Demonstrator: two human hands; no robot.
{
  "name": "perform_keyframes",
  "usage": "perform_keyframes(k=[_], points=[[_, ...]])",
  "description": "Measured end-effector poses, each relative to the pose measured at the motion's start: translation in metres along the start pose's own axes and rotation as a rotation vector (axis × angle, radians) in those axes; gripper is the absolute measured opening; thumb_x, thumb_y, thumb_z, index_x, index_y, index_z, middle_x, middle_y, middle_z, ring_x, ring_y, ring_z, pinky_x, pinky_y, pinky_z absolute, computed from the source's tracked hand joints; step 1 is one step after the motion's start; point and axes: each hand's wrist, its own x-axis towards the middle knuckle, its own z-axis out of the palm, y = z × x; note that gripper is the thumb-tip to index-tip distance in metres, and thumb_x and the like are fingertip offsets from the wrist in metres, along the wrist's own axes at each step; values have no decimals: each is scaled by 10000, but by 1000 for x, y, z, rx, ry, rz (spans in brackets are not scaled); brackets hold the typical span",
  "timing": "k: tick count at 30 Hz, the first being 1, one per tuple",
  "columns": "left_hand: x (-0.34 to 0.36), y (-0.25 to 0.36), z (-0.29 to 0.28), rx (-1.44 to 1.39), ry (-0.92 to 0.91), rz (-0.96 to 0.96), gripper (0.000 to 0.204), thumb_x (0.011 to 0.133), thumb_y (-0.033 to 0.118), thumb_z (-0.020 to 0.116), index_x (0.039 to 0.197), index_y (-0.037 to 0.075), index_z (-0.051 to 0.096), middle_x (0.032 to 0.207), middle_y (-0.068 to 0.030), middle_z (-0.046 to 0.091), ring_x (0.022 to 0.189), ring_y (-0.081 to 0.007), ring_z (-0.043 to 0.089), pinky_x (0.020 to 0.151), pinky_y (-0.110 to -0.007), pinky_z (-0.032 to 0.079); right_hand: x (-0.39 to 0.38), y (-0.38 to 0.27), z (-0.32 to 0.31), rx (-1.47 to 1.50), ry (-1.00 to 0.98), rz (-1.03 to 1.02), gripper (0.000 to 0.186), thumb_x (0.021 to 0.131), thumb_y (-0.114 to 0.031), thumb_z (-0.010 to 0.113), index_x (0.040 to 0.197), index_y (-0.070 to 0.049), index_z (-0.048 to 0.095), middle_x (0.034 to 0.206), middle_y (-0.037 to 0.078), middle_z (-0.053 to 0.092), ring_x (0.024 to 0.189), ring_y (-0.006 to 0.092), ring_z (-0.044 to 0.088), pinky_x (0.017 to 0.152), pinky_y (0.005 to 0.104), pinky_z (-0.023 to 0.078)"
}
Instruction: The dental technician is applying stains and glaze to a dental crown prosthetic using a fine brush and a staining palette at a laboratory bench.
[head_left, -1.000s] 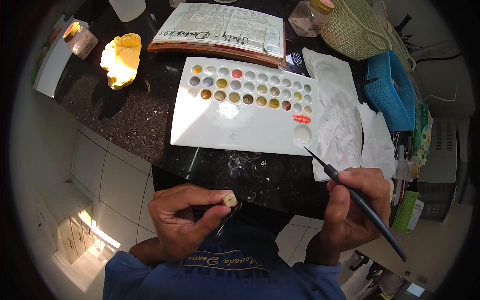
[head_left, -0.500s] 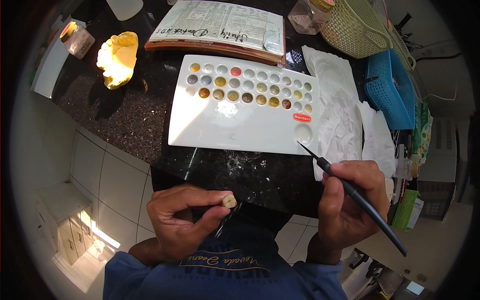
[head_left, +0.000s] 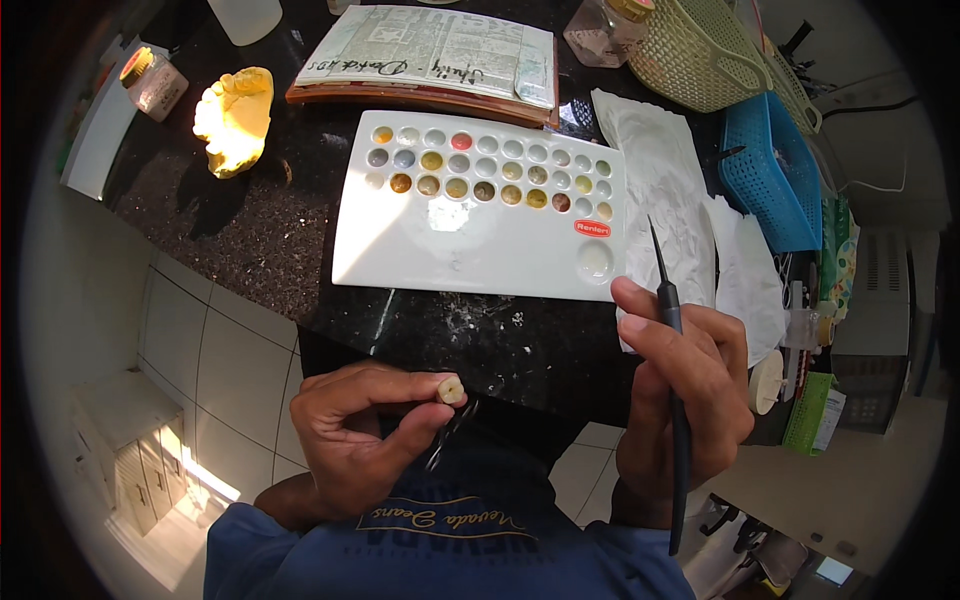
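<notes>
A small tooth-shaped dental crown (head_left: 451, 390) is pinched between the thumb and forefinger of my left hand (head_left: 362, 425), low in front of my chest. A thin shiny metal tool (head_left: 440, 447) shows just below the crown; I cannot make out whether it is joined to it. My right hand (head_left: 683, 385) grips a slim black brush (head_left: 668, 290), its fine dark tip pointing up and away over white tissue. Ahead lies a white ceramic palette (head_left: 400, 255) with rows of small coloured wells and one larger round well (head_left: 595, 262) at its near right corner.
A yellow dental model (head_left: 235, 120) and a lidded jar (head_left: 153, 82) stand left. A book (head_left: 430, 55) lies behind the palette, with another jar (head_left: 605, 32) beside it. Crumpled tissue (head_left: 665, 160), a blue basket (head_left: 770, 180) and a beige basket (head_left: 690, 50) occupy the right.
The brush tip has left the palette's large well and swung right and away, the brush now more upright. My left hand still pinches the crown, slightly shifted.
</notes>
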Motion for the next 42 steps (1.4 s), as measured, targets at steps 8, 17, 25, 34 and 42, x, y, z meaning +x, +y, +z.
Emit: perform_keyframes(k=[8, 17, 25, 34, 42], points=[[0, -1, 1, -31, 15, -27, 171, 781, -57, 727, 946, -47, 683, 899, -186, 706, 846, -204, 706, 795, -296, 572, -4, 0, 9, -88, -103, 26, 105, 892, -143, 599, 899, -40, 618, 918, 121, 733, 732, 200, 464, 641, 283, 397], [-1, -1, 0, -16, 26, -21, 168, 778, -52, 732, 939, -47, 687, 894, -186, 707, 840, -204, 707, 789, -290, 571, -13, 3, -8, -167, 2, 30, 166, 757, 22, 667, 894, -54, 611, 908, 106, 730, 690, 228, 549, 695, 305, 416], [-1, -1, 1, -5, 36, -11, 172, 780, -72, 717, 947, -48, 684, 898, -185, 706, 843, -201, 705, 794, -292, 571, -20, 7, -6, -193, -23, 153, 303, 610, 156, 617, 860, -12, 589, 827, 107, 696, 701, 236, 598, 623, 330, 463], [1, -1, 3, 7, 16, 13, 186, 791, -74, 708, 973, -50, 685, 921, -189, 705, 867, -208, 705, 805, -290, 571, -22, 6, -7, -177, 187, 198, 334, 763, -239, 786, 941, -36, 590, 766, 77, 531, 678, 204, 491, 597, 296, 413], [1, 1, 2, -19, 8, 3, 204, 795, -63, 712, 996, -43, 687, 928, -187, 706, 868, -204, 704, 797, -282, 571, -30, -14, -3, 321, 190, -2, 216, 973, -208, 491, 1074, -47, 591, 748, 126, 609, 581, 163, 551, 518, 259, 391]])
